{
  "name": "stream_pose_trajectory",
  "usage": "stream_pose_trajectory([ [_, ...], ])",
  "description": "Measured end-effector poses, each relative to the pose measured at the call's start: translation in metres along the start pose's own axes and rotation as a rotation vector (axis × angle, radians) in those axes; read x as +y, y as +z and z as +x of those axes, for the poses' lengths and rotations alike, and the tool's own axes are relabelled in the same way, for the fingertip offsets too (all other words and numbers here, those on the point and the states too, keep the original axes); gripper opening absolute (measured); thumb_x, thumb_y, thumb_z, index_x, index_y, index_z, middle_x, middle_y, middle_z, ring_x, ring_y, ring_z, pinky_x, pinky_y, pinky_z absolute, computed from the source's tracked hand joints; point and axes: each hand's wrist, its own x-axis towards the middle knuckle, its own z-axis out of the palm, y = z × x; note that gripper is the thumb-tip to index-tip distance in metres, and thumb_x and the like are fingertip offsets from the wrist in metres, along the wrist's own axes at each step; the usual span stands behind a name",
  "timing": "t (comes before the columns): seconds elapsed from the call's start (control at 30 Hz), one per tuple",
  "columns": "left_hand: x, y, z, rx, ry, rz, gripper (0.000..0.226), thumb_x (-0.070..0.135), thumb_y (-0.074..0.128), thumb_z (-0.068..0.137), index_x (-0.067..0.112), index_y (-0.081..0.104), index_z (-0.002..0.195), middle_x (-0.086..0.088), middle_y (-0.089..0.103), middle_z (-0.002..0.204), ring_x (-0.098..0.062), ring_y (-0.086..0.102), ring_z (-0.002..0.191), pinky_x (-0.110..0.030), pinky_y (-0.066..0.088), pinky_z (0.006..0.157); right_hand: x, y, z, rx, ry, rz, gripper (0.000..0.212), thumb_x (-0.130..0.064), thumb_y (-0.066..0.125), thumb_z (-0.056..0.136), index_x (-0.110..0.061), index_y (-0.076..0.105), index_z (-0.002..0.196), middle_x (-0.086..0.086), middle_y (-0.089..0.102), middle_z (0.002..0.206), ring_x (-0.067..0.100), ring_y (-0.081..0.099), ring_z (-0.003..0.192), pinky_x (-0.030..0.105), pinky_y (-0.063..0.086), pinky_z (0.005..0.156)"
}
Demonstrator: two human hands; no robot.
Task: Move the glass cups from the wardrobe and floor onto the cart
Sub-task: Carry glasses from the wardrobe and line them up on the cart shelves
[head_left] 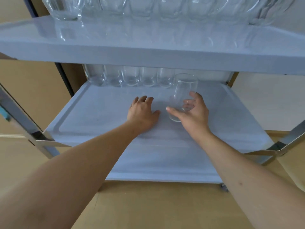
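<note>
My right hand (196, 114) holds a clear glass cup (184, 90) by its lower part, thumb on one side and fingers on the other. The cup tilts slightly, just in front of a row of several glass cups (130, 76) at the back of the cart's lower shelf (99, 116). My left hand (142, 113) lies palm down on that shelf, left of the held cup, holding nothing. More glass cups (142, 9) stand in a row on the cart's upper shelf (115, 52).
The upper shelf overhangs the back of the lower one and leaves little height above the cups there. Metal cart legs (19, 116) stand at both sides, with a caster (224, 187) below. The floor (148, 204) is light brown.
</note>
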Motion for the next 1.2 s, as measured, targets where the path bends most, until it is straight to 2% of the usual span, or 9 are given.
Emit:
stream_pose_trajectory([
  [0.13, 0.009, 0.007, 0.03, -0.021, 0.002, 0.025, 0.061, 0.045, 0.058, 0.096, 0.018, 0.045, 0.149, -0.005, 0.045, 0.152, -0.032, 0.03, 0.145, -0.04, 0.028, 0.117, 0.002, -0.001, 0.021, 0.001, -0.006, 0.0, 0.107, -0.066, 0.085, 0.038, -0.034, 0.05, 0.134, -0.013, 0.06, 0.107, -0.001, 0.061, 0.093, 0.006, 0.045, 0.073],
  [0.27, 0.023, 0.021, 0.051, -0.047, 0.032, 0.087, 0.054, 0.048, 0.05, 0.095, 0.025, 0.049, 0.144, 0.0, 0.05, 0.147, -0.03, 0.035, 0.141, -0.044, 0.029, 0.112, 0.013, -0.004, 0.037, -0.008, -0.029, -0.014, 0.105, -0.06, 0.089, 0.041, -0.032, 0.05, 0.134, -0.009, 0.062, 0.109, 0.002, 0.063, 0.095, 0.017, 0.051, 0.081],
  [0.37, 0.025, 0.032, 0.054, -0.052, 0.05, 0.146, 0.045, 0.05, 0.04, 0.095, 0.03, 0.053, 0.134, 0.005, 0.055, 0.136, -0.03, 0.038, 0.137, -0.05, 0.027, 0.109, 0.022, -0.006, 0.048, -0.005, -0.04, -0.023, 0.099, -0.05, 0.097, 0.049, -0.03, 0.051, 0.134, -0.007, 0.063, 0.11, 0.006, 0.064, 0.098, 0.016, 0.049, 0.082],
  [0.63, 0.02, 0.043, 0.052, 0.045, 0.101, 0.189, 0.041, 0.05, 0.036, 0.096, 0.028, 0.059, 0.121, 0.001, 0.058, 0.128, -0.029, 0.047, 0.124, -0.049, 0.031, 0.105, 0.034, -0.002, 0.096, 0.058, -0.059, -0.087, 0.095, -0.043, 0.097, 0.059, -0.022, 0.049, 0.139, 0.001, 0.063, 0.115, 0.014, 0.064, 0.099, 0.027, 0.051, 0.093],
  [0.7, 0.02, 0.045, 0.052, 0.053, 0.108, 0.194, 0.039, 0.049, 0.036, 0.096, 0.027, 0.059, 0.119, 0.001, 0.058, 0.126, -0.029, 0.048, 0.123, -0.048, 0.032, 0.105, 0.034, 0.003, 0.112, 0.063, -0.061, -0.094, 0.096, -0.043, 0.096, 0.061, -0.023, 0.048, 0.141, 0.003, 0.062, 0.116, 0.014, 0.064, 0.101, 0.02, 0.05, 0.089],
  [0.8, 0.02, 0.046, 0.052, 0.061, 0.111, 0.207, 0.038, 0.049, 0.035, 0.096, 0.026, 0.058, 0.116, 0.0, 0.058, 0.123, -0.03, 0.049, 0.12, -0.048, 0.034, 0.102, 0.033, 0.014, 0.137, 0.092, -0.044, -0.081, 0.096, -0.043, 0.096, 0.062, -0.021, 0.048, 0.141, 0.003, 0.061, 0.117, 0.015, 0.061, 0.102, 0.001, 0.041, 0.07],
  [0.83, 0.02, 0.046, 0.053, 0.06, 0.113, 0.206, 0.038, 0.049, 0.034, 0.096, 0.025, 0.058, 0.115, 0.0, 0.058, 0.123, -0.03, 0.049, 0.12, -0.049, 0.035, 0.103, 0.032, 0.018, 0.145, 0.103, -0.038, -0.077, 0.096, -0.042, 0.096, 0.062, -0.02, 0.048, 0.142, 0.003, 0.06, 0.119, 0.016, 0.061, 0.106, 0.003, 0.043, 0.075],
  [0.93, 0.018, 0.046, 0.055, 0.056, 0.114, 0.202, 0.038, 0.048, 0.033, 0.096, 0.025, 0.058, 0.113, -0.001, 0.058, 0.123, -0.03, 0.049, 0.12, -0.05, 0.034, 0.104, 0.036, 0.026, 0.161, 0.118, -0.04, -0.111, 0.098, -0.043, 0.095, 0.063, -0.018, 0.046, 0.143, 0.002, 0.058, 0.122, 0.02, 0.061, 0.113, 0.029, 0.048, 0.099],
  [1.2, 0.017, 0.048, 0.057, 0.048, 0.115, 0.177, 0.034, 0.047, 0.032, 0.095, 0.026, 0.057, 0.107, 0.0, 0.058, 0.118, -0.029, 0.047, 0.118, -0.05, 0.031, 0.102, 0.043, 0.031, 0.182, 0.071, -0.037, -0.136, 0.102, -0.044, 0.095, 0.063, -0.018, 0.042, 0.147, 0.003, 0.056, 0.126, 0.019, 0.062, 0.109, 0.03, 0.051, 0.096],
])
